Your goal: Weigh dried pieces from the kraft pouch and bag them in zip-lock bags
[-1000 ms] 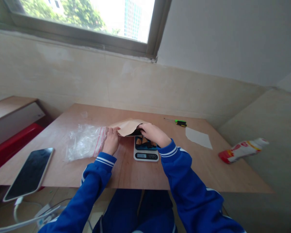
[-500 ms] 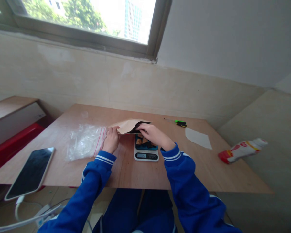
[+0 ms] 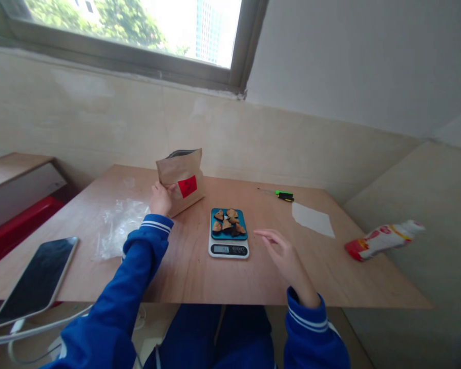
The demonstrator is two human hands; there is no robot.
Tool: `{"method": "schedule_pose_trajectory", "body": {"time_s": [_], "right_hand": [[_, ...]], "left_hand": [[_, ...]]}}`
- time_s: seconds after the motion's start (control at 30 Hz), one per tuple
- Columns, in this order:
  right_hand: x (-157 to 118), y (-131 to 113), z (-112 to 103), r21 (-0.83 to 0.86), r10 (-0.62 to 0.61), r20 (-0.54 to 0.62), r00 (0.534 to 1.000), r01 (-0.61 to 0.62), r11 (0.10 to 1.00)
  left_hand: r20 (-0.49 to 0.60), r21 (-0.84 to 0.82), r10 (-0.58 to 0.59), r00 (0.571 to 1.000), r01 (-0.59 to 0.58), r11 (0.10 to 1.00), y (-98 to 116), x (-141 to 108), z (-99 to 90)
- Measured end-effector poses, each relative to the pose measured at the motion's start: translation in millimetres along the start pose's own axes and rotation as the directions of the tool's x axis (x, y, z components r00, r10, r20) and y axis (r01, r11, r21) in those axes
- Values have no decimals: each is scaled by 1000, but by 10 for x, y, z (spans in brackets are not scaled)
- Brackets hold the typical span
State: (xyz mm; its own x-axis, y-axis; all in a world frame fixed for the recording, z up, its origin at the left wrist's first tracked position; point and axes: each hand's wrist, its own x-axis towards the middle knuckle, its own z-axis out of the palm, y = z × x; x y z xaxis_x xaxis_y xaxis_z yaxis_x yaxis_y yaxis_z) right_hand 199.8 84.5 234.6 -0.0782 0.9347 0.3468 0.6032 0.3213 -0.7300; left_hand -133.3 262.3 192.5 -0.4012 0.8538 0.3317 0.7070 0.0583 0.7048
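Kraft pouch (image 3: 180, 179) gripped in the left hand (image 3: 161, 200), right hand (image 3: 282, 253) open.
Just right of the pouch, a digital kitchen scale (image 3: 228, 249) on the tabletop (image 3: 184, 271) carries a blue tray (image 3: 244, 233) of dark-and-tan pieces (image 3: 226, 221).

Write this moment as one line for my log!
left grip: holds kraft paper pouch | right grip: open, empty, near digital kitchen scale | scale: dark and tan pieces on blue tray

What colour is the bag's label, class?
The label on the paper bag is red, clearest in the head view.
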Motion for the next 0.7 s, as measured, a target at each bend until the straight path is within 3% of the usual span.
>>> {"method": "schedule_pose_trajectory", "body": {"time_s": [0.17, 0.33, 0.47, 0.6, 0.7], "right_hand": [[-425, 156, 34, 34, 207, -66, 976, -205, 978], [-538, 221, -6, 33, 261, -90, 961, -259, 965], [-569, 220, -74, 26, 299, -130, 945, -298, 954], [-601, 220, -90, 32, 320, -132, 938, -318, 947], [-609, 217, -66, 47, 312, -122, 942, -309, 950]], "left_hand": [[44, 19, 7, 999, -8, 1000, -60, -68, 41], [82, 47, 58, 995, -62, 997, -83, -138, 17], [74, 96, 90, 993, -97, 991, -234, -458, -203], [86, 161, 34, 996, -47, 986, -526, -879, -419], [99, 186, -6, 995, -12, 982, -667, -1010, -477]]}}
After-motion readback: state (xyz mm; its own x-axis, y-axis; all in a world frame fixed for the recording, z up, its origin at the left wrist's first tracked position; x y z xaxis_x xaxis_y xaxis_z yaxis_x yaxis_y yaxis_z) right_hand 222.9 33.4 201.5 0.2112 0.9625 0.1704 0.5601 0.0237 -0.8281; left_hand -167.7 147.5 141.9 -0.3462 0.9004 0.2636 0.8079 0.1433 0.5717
